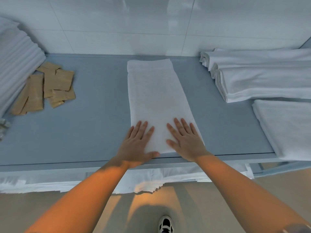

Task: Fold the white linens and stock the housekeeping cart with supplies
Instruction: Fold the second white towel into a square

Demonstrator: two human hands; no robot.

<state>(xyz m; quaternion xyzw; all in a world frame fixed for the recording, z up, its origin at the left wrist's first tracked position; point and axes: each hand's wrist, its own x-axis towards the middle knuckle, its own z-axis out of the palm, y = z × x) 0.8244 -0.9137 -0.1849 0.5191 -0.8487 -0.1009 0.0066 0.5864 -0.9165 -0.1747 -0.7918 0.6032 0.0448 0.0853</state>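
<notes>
A long white towel (pixel 154 98), folded into a narrow strip, lies flat on the blue-grey table (pixel 94 118), running from the wall to the front edge. My left hand (pixel 136 143) presses flat on the towel's near left corner with straight, spread fingers. My right hand (pixel 185 140) lies flat on the near right part of the same towel, fingers straight. Neither hand grips the cloth.
Folded white linens (pixel 262 78) are stacked at the right, with another folded sheet (pixel 289 128) nearer me. A tall pile of folded linens (pixel 15 59) stands at the far left, beside several tan packets (pixel 47 86). More white cloth (pixel 80 182) sits on a shelf under the table.
</notes>
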